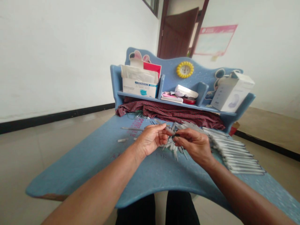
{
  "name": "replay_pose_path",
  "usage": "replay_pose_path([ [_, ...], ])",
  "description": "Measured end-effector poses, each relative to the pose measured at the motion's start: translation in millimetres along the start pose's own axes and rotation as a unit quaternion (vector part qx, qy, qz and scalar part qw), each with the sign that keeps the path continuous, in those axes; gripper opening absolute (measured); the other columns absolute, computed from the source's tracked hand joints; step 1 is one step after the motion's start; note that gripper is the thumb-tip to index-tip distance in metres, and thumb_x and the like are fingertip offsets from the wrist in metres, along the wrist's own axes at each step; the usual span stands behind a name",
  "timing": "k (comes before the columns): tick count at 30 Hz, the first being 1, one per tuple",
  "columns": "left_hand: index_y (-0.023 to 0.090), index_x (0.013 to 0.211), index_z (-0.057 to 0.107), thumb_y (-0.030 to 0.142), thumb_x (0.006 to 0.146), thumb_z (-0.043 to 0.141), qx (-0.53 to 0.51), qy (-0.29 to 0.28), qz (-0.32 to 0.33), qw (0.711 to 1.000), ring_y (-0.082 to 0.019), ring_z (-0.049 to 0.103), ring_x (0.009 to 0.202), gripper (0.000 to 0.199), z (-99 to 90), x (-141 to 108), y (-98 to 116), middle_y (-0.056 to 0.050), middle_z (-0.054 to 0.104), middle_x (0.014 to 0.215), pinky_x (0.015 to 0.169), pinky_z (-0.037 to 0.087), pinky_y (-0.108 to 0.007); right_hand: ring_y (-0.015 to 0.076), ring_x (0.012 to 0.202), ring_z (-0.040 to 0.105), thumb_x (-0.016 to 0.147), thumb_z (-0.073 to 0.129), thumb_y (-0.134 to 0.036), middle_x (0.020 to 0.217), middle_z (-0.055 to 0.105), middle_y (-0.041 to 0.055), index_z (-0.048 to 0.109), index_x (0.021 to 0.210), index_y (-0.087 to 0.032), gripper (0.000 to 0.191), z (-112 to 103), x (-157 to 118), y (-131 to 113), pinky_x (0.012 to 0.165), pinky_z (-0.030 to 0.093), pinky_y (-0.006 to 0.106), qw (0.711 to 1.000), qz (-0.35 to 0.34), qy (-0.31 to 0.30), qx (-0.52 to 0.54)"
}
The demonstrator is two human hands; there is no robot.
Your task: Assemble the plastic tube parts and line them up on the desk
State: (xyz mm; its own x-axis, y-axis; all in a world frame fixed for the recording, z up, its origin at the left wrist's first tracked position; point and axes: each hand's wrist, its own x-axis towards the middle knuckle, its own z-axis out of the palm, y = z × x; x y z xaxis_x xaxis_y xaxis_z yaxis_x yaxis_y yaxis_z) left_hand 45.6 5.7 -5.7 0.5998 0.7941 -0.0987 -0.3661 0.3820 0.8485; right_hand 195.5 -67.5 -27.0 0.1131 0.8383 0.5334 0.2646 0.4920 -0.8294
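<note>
Over the middle of the blue desk, my left hand [153,137] is closed round a small whitish translucent piece [169,130]. My right hand [193,143] pinches a small dark piece [176,135] at its right end, and the fingertips of both hands nearly meet. Beneath and between the hands lies a loose heap of short translucent pieces [174,150]. Right of my right hand, long clear tubes with dark tips [241,156] lie side by side in a row. Fine detail at the fingertips is blurred.
The blue desk [93,156] carries a thin rod [132,128] and a short white piece [122,140] on the left. Checked red cloth [168,112] lies under the shelf [150,99]. On that shelf stand a mask box [140,88], papers [172,98] and a white box [232,92].
</note>
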Motion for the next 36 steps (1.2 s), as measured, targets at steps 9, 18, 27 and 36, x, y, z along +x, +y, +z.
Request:
replay_pose_path([
  [9,0.005,0.066,0.064,0.015,0.084,0.050,-0.012,0.006,-0.011,1.000,-0.007,0.051,0.036,0.025,-0.1,0.7,-1.4,-0.005,0.061,0.052,0.036,0.044,-0.017,0.0140,0.058,0.062,0.076,0.064,-0.028,0.070,0.065,0.0018,0.065,0.085,-0.020,0.012,-0.2,-0.3,3.1,0.055,0.050,0.027,0.992,-0.057,0.013,-0.111],
  [18,0.005,0.066,0.064,0.014,0.083,0.052,-0.025,0.015,-0.020,0.999,-0.005,0.051,0.038,0.022,-0.5,1.7,-3.2,-0.006,0.064,0.058,0.036,0.043,-0.016,0.0122,0.060,0.060,0.083,0.055,-0.023,0.070,0.067,0.0034,0.066,0.086,-0.018,0.012,-4.3,1.9,-4.4,0.059,0.045,0.024,0.893,-0.260,0.030,-0.366],
  [27,0.007,0.067,0.061,0.012,0.080,0.055,0.010,0.030,0.016,0.999,-0.006,0.052,0.038,0.016,-1.7,2.8,-5.7,-0.005,0.062,0.055,0.037,0.043,-0.016,0.0138,0.055,0.053,0.089,0.046,-0.030,0.058,0.059,0.0052,0.061,0.065,-0.016,0.031,-5.9,1.3,-6.1,0.056,0.036,0.026,0.794,-0.288,-0.013,-0.536],
  [36,0.008,0.067,0.057,0.014,0.079,0.058,0.072,0.008,0.071,0.995,-0.008,0.053,0.037,0.014,0.4,0.0,-7.6,-0.005,0.061,0.055,0.037,0.042,-0.016,0.0082,0.042,0.042,0.091,0.037,-0.038,0.047,0.050,-0.0009,0.054,0.060,-0.018,0.040,-2.4,-5.4,-4.8,0.044,0.030,0.022,0.918,-0.076,-0.049,-0.386],
])
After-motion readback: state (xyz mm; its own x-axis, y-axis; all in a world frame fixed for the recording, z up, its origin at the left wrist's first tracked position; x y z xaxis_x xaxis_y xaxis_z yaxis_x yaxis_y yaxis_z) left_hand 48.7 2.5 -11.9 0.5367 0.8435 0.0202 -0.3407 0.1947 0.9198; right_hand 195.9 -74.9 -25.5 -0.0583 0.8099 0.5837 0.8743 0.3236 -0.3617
